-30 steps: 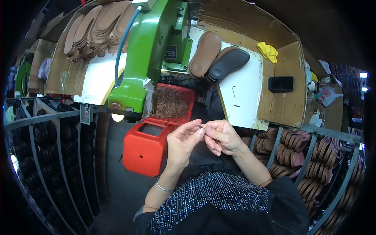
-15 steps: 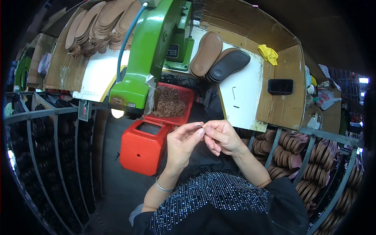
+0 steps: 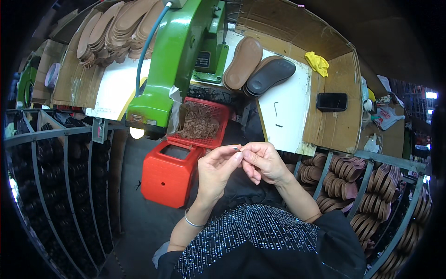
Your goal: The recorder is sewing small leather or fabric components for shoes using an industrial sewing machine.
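Note:
My left hand [image 3: 217, 169] and my right hand [image 3: 265, 162] meet in front of my chest, fingertips together. Thumb and forefinger of each are pinched closed around a tiny dark sliver, too small to name. The other fingers of my right hand curl loosely below. A silver bangle [image 3: 192, 218] circles my left wrist. Beyond the hands, a hex key [image 3: 275, 109] and a short dark bar [image 3: 278, 125] lie on the white tabletop [image 3: 292, 135]. Past them rest a brown insole [image 3: 242, 63] and a dark insole [image 3: 273, 76] on a small stack.
A green machine [image 3: 169, 60] arches over the table at left, its lamp [image 3: 137, 133] lit. Beneath it sit a red basket [image 3: 219, 139] of brown scraps and a red stool [image 3: 162, 179]. A phone [image 3: 331, 102] and yellow cloth [image 3: 317, 64] lie on cardboard. Racks of insoles [image 3: 341, 186] flank me.
The view has shifted slightly, so the table and machine appear a little further left. Both hands keep the same pinch in nearly the same place.

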`<state>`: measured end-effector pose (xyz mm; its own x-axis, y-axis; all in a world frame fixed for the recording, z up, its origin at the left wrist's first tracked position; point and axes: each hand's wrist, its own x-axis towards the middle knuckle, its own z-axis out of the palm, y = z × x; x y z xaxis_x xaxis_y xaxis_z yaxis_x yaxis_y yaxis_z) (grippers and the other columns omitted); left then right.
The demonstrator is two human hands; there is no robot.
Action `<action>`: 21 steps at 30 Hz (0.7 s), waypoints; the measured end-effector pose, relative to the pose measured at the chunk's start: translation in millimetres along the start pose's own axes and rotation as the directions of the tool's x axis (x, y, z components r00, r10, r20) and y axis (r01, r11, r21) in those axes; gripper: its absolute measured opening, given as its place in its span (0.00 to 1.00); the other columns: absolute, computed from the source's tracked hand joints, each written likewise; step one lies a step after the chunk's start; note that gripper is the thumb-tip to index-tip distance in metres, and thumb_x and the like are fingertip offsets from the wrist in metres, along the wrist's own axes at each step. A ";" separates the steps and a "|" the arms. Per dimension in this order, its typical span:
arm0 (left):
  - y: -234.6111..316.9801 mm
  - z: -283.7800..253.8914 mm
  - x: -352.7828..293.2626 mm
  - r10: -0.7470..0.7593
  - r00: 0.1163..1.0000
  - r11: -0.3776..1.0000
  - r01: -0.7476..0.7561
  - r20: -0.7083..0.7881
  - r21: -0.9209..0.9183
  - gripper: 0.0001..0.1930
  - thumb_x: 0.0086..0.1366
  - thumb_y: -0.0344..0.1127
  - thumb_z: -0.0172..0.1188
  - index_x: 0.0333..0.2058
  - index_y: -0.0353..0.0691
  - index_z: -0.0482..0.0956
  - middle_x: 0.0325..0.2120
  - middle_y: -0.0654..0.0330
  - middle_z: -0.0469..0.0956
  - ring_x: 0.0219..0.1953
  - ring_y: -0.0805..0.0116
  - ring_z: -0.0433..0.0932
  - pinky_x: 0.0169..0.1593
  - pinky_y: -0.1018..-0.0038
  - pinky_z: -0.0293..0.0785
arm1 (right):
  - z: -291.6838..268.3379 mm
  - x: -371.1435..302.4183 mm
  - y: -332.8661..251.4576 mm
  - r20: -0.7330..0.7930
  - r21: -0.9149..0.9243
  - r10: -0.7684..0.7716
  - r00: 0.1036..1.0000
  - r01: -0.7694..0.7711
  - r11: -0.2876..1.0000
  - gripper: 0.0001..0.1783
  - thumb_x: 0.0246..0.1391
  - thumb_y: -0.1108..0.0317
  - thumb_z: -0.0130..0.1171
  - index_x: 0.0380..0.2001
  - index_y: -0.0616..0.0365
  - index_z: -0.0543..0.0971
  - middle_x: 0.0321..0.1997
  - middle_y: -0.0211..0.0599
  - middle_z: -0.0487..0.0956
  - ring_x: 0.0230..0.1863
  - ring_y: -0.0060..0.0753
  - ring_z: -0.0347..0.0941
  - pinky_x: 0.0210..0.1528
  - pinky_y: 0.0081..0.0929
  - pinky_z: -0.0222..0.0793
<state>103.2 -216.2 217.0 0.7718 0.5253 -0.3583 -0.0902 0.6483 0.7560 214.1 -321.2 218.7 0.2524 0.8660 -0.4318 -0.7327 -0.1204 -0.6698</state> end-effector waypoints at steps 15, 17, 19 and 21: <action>4.5 1.0 0.7 -0.005 0.999 1.000 0.006 0.045 -0.023 0.10 0.58 0.21 0.56 0.40 0.27 0.74 0.34 0.52 0.77 0.33 0.70 0.77 0.40 0.77 0.76 | -0.4 -0.9 0.1 0.013 -0.042 -0.056 0.998 0.056 0.998 0.12 0.60 0.68 0.46 0.34 0.67 0.74 0.14 0.31 0.71 0.09 0.13 0.62 0.10 0.10 0.59; 5.7 0.2 1.2 -0.005 0.999 1.000 0.006 0.049 -0.030 0.10 0.58 0.21 0.56 0.40 0.27 0.74 0.34 0.52 0.77 0.33 0.70 0.77 0.40 0.77 0.76 | 0.4 0.2 0.0 0.016 -0.041 -0.057 0.998 0.057 0.998 0.12 0.60 0.68 0.46 0.34 0.67 0.74 0.14 0.31 0.71 0.09 0.13 0.62 0.11 0.10 0.60; 5.5 -1.7 1.8 -0.003 0.999 1.000 0.004 0.038 -0.020 0.10 0.58 0.21 0.56 0.40 0.27 0.74 0.33 0.52 0.77 0.32 0.70 0.78 0.40 0.77 0.76 | 1.4 1.6 0.0 0.019 -0.040 -0.056 0.998 0.057 0.998 0.12 0.60 0.68 0.46 0.34 0.67 0.74 0.14 0.31 0.71 0.09 0.13 0.62 0.11 0.10 0.60; 6.5 -3.1 1.7 -0.004 0.999 1.000 0.005 0.035 -0.023 0.10 0.58 0.21 0.56 0.40 0.27 0.74 0.33 0.52 0.77 0.32 0.70 0.78 0.40 0.77 0.75 | 2.4 3.1 0.1 0.021 -0.051 -0.054 0.998 0.055 0.997 0.12 0.60 0.68 0.47 0.34 0.67 0.74 0.14 0.31 0.71 0.09 0.13 0.62 0.11 0.10 0.60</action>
<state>101.9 -209.3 219.6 0.7939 0.5029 -0.3418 -0.1012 0.6635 0.7412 213.4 -317.3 218.8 0.2777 0.8814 -0.3821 -0.6849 -0.0973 -0.7221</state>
